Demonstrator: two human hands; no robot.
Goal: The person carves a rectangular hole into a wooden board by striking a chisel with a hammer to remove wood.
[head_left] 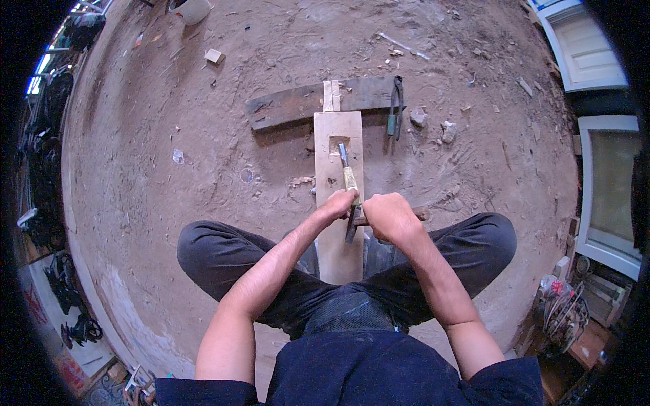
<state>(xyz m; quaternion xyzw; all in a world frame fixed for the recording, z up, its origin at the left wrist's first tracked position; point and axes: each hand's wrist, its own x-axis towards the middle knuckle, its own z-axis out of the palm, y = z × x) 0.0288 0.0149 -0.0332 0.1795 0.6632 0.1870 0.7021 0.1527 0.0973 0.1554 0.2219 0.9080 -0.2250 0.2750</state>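
My left hand (339, 205) is closed on the pale-yellow handle of a chisel (343, 155). Its blade rests in a squarish carved recess (334, 144) in a light wooden board (330, 252), which runs lengthwise between my crossed legs. My right hand (393, 215), just right of the chisel, grips the wooden handle of a hammer (351, 227), whose dark head sits at the chisel handle's back end. Beyond, a dark weathered plank (282, 105) lies crosswise, with a pale wooden strip (331, 95) over it and a long green-handled tool (391, 123) on its right end.
Dirt floor with stones (418, 117), debris and a small wooden block (215, 56). A white bucket (190, 9) is at the top. White framed panels (588, 252) line the right side, with a coiled bundle (562, 318) below. Dark clutter (51, 169) lines the left.
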